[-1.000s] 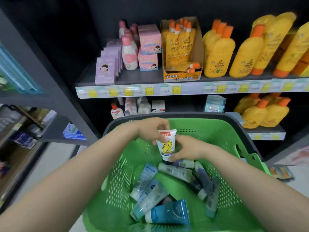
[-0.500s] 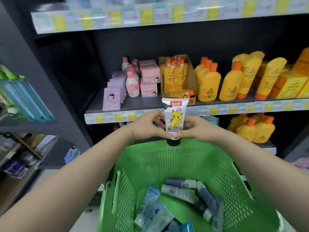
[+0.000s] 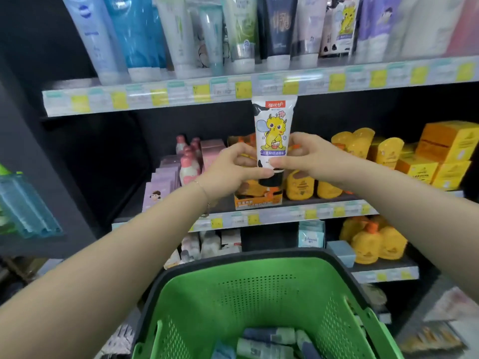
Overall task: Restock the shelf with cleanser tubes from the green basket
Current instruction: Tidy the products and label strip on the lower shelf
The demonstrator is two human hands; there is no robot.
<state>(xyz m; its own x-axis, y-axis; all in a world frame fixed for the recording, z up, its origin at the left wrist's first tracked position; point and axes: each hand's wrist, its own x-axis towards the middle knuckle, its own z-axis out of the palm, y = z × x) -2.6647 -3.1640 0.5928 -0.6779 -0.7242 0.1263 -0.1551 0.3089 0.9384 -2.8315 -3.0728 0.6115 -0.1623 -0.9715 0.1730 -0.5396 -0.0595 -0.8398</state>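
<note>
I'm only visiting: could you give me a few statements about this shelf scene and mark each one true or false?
1. The left hand and right hand together hold the cartoon tube upright, cap down. True.
2. The green basket is empty. False: loose tubes lie in its bottom.
3. The top shelf holds standing tubes, caps down. True.
4. The yellow bottles stand on the top shelf. False: they stand on the lower shelves.

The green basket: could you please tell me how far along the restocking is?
Done: the top shelf carries a row of tubes. In hand: left hand and right hand grip one cartoon tube upright, below that shelf. Left: several tubes lie in the green basket.
</note>
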